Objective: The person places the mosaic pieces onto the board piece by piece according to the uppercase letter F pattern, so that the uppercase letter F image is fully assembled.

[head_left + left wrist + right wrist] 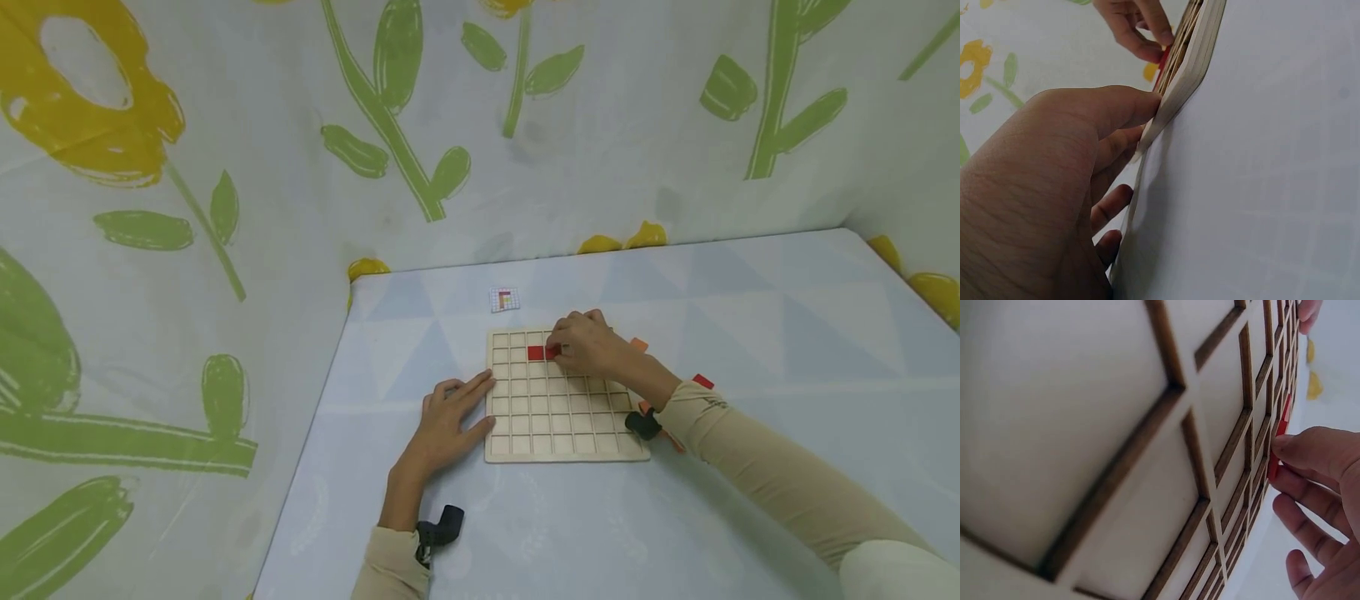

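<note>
note left hand (447,423), fingers extended, touching left edge of board (560,405); could shift board through slack bracing. see right hand (590,345) pinching tile (552,352) in upper rows, beside second tile (535,353); could seat tile crooked by catching ridge (1113,478).

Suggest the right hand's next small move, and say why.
Probably press the pinched red tile down into its cell: the right hand has thumb and finger on it at the grid board, next to another red tile, and the left hand touches the board's left edge, likely steadying it.
</note>
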Action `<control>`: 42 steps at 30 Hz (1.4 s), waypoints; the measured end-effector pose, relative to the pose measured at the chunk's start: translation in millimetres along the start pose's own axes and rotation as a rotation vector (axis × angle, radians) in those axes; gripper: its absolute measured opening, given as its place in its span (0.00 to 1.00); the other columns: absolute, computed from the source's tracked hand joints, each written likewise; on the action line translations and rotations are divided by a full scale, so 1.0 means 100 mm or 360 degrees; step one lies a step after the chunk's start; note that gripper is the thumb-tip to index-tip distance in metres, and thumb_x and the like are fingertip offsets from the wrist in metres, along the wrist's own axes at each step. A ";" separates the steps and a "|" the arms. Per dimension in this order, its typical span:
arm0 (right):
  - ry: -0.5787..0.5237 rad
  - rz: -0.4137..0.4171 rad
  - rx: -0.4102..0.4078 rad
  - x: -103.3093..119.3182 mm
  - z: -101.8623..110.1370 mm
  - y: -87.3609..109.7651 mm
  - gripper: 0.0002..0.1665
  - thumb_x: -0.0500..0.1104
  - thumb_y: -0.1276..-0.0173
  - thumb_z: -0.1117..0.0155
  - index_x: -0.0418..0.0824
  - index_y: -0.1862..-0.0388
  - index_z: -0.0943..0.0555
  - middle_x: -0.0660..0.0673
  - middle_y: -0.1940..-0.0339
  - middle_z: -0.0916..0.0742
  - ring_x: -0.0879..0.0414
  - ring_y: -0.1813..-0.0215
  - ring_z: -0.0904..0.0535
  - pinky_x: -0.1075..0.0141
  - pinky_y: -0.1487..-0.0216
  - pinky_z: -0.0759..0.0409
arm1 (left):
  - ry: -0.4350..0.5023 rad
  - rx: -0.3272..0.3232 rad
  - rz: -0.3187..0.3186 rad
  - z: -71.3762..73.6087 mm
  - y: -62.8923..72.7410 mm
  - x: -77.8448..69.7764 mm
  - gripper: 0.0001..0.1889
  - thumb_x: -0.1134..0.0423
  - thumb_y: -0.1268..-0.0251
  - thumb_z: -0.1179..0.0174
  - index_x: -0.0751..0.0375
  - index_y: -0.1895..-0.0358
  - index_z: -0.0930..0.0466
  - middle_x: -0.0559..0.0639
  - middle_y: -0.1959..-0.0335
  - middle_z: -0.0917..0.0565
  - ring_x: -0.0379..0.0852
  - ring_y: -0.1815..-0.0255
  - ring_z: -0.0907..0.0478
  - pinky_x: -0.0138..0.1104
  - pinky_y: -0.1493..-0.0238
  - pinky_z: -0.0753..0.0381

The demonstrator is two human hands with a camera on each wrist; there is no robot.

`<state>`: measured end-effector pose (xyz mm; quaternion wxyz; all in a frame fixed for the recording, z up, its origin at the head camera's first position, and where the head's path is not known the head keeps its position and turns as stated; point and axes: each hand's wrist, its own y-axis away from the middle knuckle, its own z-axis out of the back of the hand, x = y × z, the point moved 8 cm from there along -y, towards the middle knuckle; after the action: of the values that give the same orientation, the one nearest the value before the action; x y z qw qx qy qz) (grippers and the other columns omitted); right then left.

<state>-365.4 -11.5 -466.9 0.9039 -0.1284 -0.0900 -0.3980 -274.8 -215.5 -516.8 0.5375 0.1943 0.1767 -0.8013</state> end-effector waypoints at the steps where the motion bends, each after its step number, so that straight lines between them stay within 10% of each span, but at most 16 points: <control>1: -0.0005 -0.0003 0.0005 0.00 0.00 0.00 0.08 0.39 0.35 0.30 0.45 0.57 0.11 0.46 0.54 0.13 0.46 0.49 0.22 0.44 0.46 0.33 | 0.0000 -0.0001 0.0001 0.00 0.00 0.00 0.32 0.45 0.29 0.45 0.42 0.23 0.36 0.31 0.23 0.40 0.50 0.32 0.40 0.51 0.40 0.42; 28: 0.0058 0.0042 -0.0052 -0.02 0.00 0.03 0.06 0.40 0.35 0.28 0.45 0.59 0.10 0.46 0.53 0.13 0.47 0.49 0.21 0.44 0.48 0.32 | -0.0001 0.0005 0.0016 0.00 -0.01 -0.02 0.32 0.47 0.29 0.44 0.42 0.23 0.36 0.31 0.23 0.40 0.51 0.32 0.40 0.52 0.39 0.43; 42: -0.0079 0.0038 -0.0157 -0.08 0.31 0.36 0.10 0.36 0.40 0.25 0.40 0.58 0.12 0.44 0.54 0.12 0.45 0.50 0.21 0.42 0.47 0.34 | -0.0003 0.0006 0.0008 -0.01 0.00 -0.02 0.32 0.47 0.28 0.44 0.43 0.23 0.37 0.31 0.23 0.41 0.52 0.31 0.41 0.55 0.37 0.44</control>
<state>-346.2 26.7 -445.8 0.8986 -0.1837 -0.0911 -0.3879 -274.0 -213.0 -516.5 0.5393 0.1950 0.1740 -0.8005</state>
